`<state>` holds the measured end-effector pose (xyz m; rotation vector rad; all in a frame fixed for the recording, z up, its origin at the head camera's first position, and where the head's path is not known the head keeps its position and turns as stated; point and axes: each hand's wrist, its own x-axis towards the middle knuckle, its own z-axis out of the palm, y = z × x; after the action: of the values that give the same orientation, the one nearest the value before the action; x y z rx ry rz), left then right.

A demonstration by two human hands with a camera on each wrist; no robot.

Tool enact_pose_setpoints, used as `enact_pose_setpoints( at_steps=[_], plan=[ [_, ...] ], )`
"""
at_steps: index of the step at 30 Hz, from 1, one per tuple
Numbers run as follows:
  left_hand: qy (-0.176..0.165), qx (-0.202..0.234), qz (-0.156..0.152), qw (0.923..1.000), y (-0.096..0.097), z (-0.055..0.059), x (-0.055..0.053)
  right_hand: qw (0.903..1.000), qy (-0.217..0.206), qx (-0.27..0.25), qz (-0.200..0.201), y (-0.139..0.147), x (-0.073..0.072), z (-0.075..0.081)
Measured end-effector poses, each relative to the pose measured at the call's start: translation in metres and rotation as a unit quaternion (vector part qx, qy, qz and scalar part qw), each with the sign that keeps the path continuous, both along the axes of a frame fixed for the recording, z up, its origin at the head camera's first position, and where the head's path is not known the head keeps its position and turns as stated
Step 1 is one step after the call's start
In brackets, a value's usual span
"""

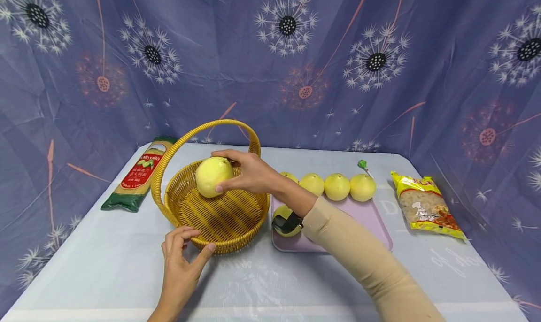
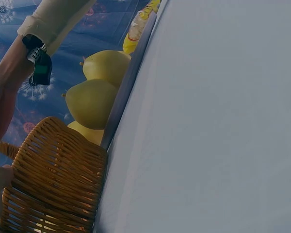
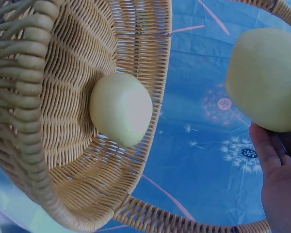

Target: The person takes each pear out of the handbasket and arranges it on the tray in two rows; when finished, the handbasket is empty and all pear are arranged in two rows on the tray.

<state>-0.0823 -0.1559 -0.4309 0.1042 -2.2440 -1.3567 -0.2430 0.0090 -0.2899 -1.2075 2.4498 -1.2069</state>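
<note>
My right hand [image 1: 251,172] grips a pale yellow pomelo [image 1: 213,177], holding it above the round wicker basket [image 1: 220,222]. In the right wrist view this held pomelo [image 3: 264,80] is at the right, with fingers beneath it. A second pomelo [image 3: 121,109] lies inside the basket against its far wall; in the head view it seems hidden behind the held one. My left hand [image 1: 181,264] holds the basket's near rim, thumb and fingers spread along it. Only a bit of that hand shows at the left edge of the left wrist view, beside the wicker wall [image 2: 58,174].
On the right, a pink tray [image 1: 372,226] bears several pomelos [image 1: 336,187], one partly hidden by my right wrist. A green lollipop [image 1: 362,164] lies behind it. A yellow snack bag [image 1: 427,204] sits far right, a pasta packet [image 1: 139,172] left. The basket's handle [image 1: 158,172] arches overhead.
</note>
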Motion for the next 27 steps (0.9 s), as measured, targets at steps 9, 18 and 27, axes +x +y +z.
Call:
enact_pose_setpoints(
  at_steps=[9, 18, 27],
  plan=[
    [0.014, -0.003, -0.002, 0.9999, 0.001, 0.002, 0.002, 0.9995, -0.013, -0.02, -0.021, 0.017, 0.006, 0.005],
    [0.024, -0.008, -0.002, 0.9997, 0.001, 0.003, 0.003, 0.9978, -0.007, -0.064, -0.011, 0.038, 0.01, 0.002],
    [0.019, -0.005, -0.003, 0.9998, 0.001, 0.003, 0.003, 0.9967, -0.024, -0.069, -0.037, 0.06, 0.012, 0.003]
  ],
)
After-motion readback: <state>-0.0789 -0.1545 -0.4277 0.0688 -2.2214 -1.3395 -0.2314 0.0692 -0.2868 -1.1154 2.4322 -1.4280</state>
